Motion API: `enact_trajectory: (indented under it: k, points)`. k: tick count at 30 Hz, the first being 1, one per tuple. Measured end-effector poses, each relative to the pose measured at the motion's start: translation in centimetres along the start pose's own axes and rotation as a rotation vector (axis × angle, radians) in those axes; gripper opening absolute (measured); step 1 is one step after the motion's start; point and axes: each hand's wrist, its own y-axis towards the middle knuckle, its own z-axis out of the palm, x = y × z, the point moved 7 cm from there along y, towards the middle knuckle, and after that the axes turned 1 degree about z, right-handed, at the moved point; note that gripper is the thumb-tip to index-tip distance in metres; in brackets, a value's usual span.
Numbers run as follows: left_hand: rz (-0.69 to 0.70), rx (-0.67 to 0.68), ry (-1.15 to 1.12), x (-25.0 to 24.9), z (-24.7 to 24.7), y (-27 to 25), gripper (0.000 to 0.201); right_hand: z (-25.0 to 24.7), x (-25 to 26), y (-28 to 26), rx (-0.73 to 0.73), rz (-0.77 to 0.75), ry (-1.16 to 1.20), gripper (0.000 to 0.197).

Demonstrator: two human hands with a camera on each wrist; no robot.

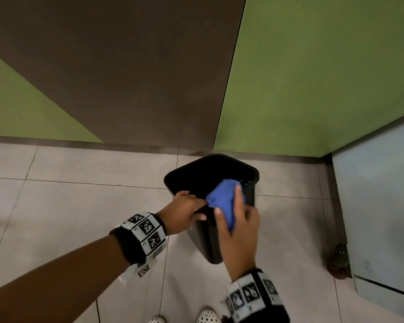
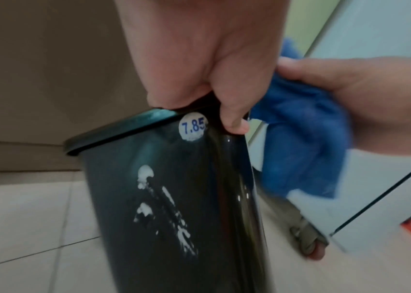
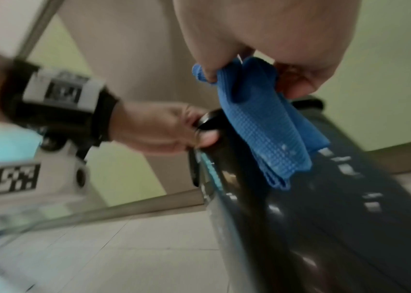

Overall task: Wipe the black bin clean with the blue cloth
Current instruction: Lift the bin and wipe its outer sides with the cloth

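Black plastic bin [image 1: 247,173] is looking light and slippery; my left hand [image 1: 187,212] is gripping its rim, my right hand [image 1: 239,231] is clutching the soft blue cloth [image 1: 223,200].

Light is dim and even, with soft shadows on the floor [image 1: 79,206]. The head view is fairly sharp but bends straight lines toward its edges. Both wrist views are smeared by motion blur, worst at the borders. Small glare spots sit on the glossy bin [image 2: 237,188], whose inside reads as plain black.
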Motion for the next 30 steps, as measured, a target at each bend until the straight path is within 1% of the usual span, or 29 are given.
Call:
enact_trajectory:
  k: [1,2,4,6,8,9,10,11,13,15,17,18,20,22,23,24,25,26,27,28,30]
  points:
    - [0.025,-0.029,-0.071,-0.6,0.0,0.0,0.044,0.8,0.9,0.2,-0.004,-0.062,-0.102,0.069]
    - [0.031,-0.048,-0.142,-0.8,0.2,0.0,0.049,1.4,1.7,0.4,-0.022,-0.087,-0.176,0.065]
    - [-0.029,-0.078,-0.238,-0.6,0.1,-0.1,0.046,2.0,2.3,0.8,-0.05,-0.058,-0.273,0.06]
    - [-0.084,-0.104,-0.355,-0.4,-0.2,-0.3,0.039,2.0,2.6,1.2,-0.06,-0.048,-0.322,0.061]
    - [-0.083,-0.13,-0.439,-1.0,-0.7,-0.4,0.025,1.8,2.8,2.0,-0.084,-0.076,-0.281,0.059]
    - [-0.074,-0.139,-0.498,-1.6,-1.1,-0.4,0.016,1.5,2.8,2.5,-0.096,-0.077,-0.236,0.057]
    - [-0.058,-0.146,-0.554,-2.1,-1.4,-0.4,0.012,1.2,2.6,3.2,-0.113,-0.067,-0.191,0.056]
    - [-0.06,-0.143,-0.578,-2.4,-1.7,-0.3,0.018,0.7,2.2,4.0,-0.136,-0.045,-0.149,0.056]
    - [-0.067,-0.148,-0.543,-2.6,-2.0,-0.2,0.03,-0.6,1.2,6.4,-0.129,0.039,-0.067,0.06]
    - [-0.059,-0.152,-0.474,-2.6,-2.2,-0.5,0.033,-1.5,-0.5,8.8,-0.051,0.15,0.003,0.057]
    - [-0.048,-0.171,-0.418,-2.7,-2.7,-1.0,0.034,-1.8,-1.1,9.6,0.017,0.202,0.066,0.058]
    - [-0.04,-0.18,-0.405,-2.6,-2.9,-1.2,0.034,-1.8,-0.8,9.3,0.023,0.19,0.105,0.06]
    - [-0.033,-0.207,-0.388,-2.7,-3.4,-1.4,0.03,-1.3,1.3,7.2,0.032,0.093,0.19,0.059]
    - [-0.043,-0.252,-0.46,-2.6,-4.3,-1.4,0.011,-0.5,4.1,4.2,0.064,-0.061,0.211,0.059]
    - [-0.05,-0.269,-0.515,-2.5,-4.6,-1.4,0.015,-0.2,5.3,3.0,0.087,-0.119,0.182,0.06]
    - [-0.052,-0.276,-0.557,-2.5,-4.9,-1.4,0.025,0.0,6.0,2.3,0.105,-0.16,0.139,0.061]
    - [-0.061,-0.28,-0.581,-2.5,-5.1,-1.6,0.028,0.1,6.4,2.3,0.122,-0.184,0.093,0.061]
    - [-0.06,-0.288,-0.578,-2.6,-5.3,-1.8,0.025,0.0,6.4,2.9,0.132,-0.18,0.063,0.061]
    - [-0.054,-0.295,-0.55,-2.6,-5.6,-2.1,0.018,-0.3,6.0,4.1,0.13,-0.147,0.049,0.061]
    - [-0.049,-0.299,-0.519,-2.6,-5.8,-2.4,0.018,-0.7,5.2,5.5,0.116,-0.082,0.049,0.06]
    - [-0.056,-0.28,-0.465,-2.7,-6.2,-3.0,0.032,-1.9,2.9,8.6,0.093,0.131,0.097,0.056]
